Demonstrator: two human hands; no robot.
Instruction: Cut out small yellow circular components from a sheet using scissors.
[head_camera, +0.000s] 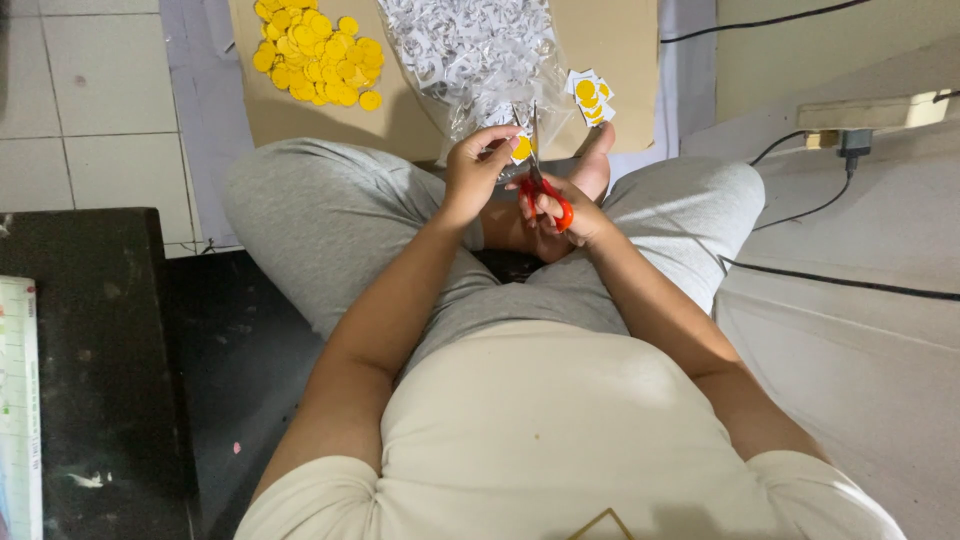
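The left hand (475, 165) is pinching a yellow sticker (521, 148) while the right hand (565, 210) is gripping red scissors (543, 190) — blades pointing to twelve o'clock — best turning the paper, not the scissors.

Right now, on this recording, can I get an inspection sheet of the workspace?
Surface: brown cardboard sheet laid on the floor in front of the seated person's crossed legs.
Job's things: red-handled scissors; a small paper piece with a yellow circle; pile of cut yellow discs; small stack of uncut squares.
Clutter: clear bag of white paper scraps.
Hands: left hand pinches the paper piece; right hand works the scissors.
Cables: black cables run from a plug at a power strip.
Surroundings: white tiled floor; dark table.
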